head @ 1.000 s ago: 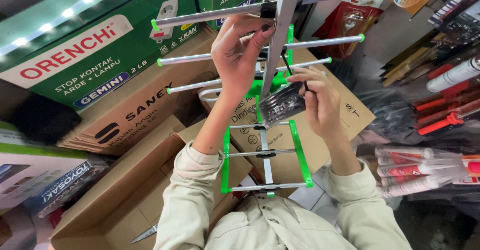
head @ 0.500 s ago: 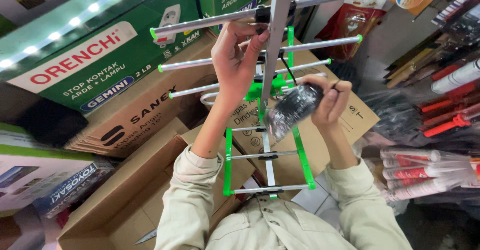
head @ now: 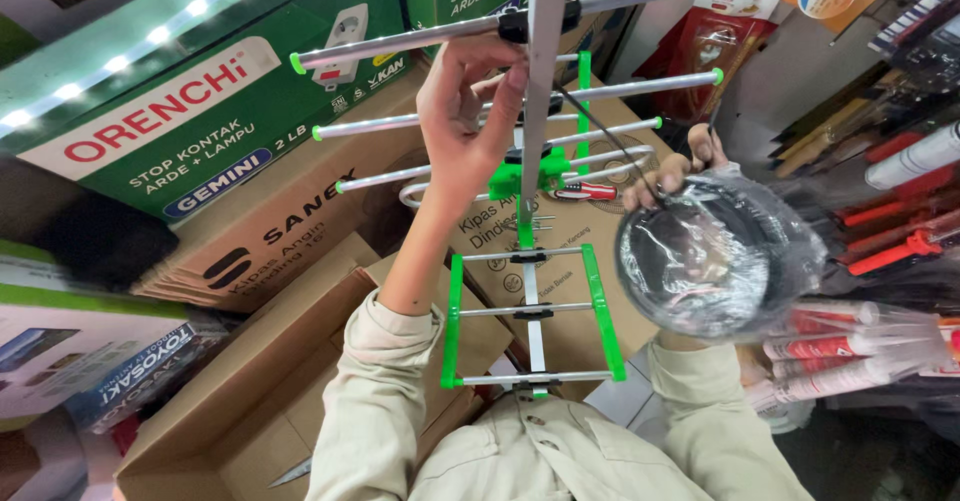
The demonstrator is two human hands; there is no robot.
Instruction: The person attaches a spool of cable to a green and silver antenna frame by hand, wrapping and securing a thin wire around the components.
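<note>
I hold up a metal aerial (head: 533,261) with silver cross rods and green plastic parts; its long boom runs from my chest upward. My left hand (head: 468,121) grips the boom near the top, fingers wrapped round it. My right hand (head: 672,169) holds a coil of black cable in a clear plastic bag (head: 715,257) to the right of the aerial. A thin black lead (head: 610,141) runs from the boom toward the bag.
Green cartons (head: 190,111) and brown cardboard boxes (head: 260,231) are stacked at the left and behind the aerial. An open brown box (head: 250,391) lies at the lower left. Red and white tubes (head: 860,361) and red-handled tools (head: 890,231) hang at the right.
My right hand has swung the bagged cable coil out to the right and toward the camera, away from the boom. The left hand keeps its grip on the boom.
</note>
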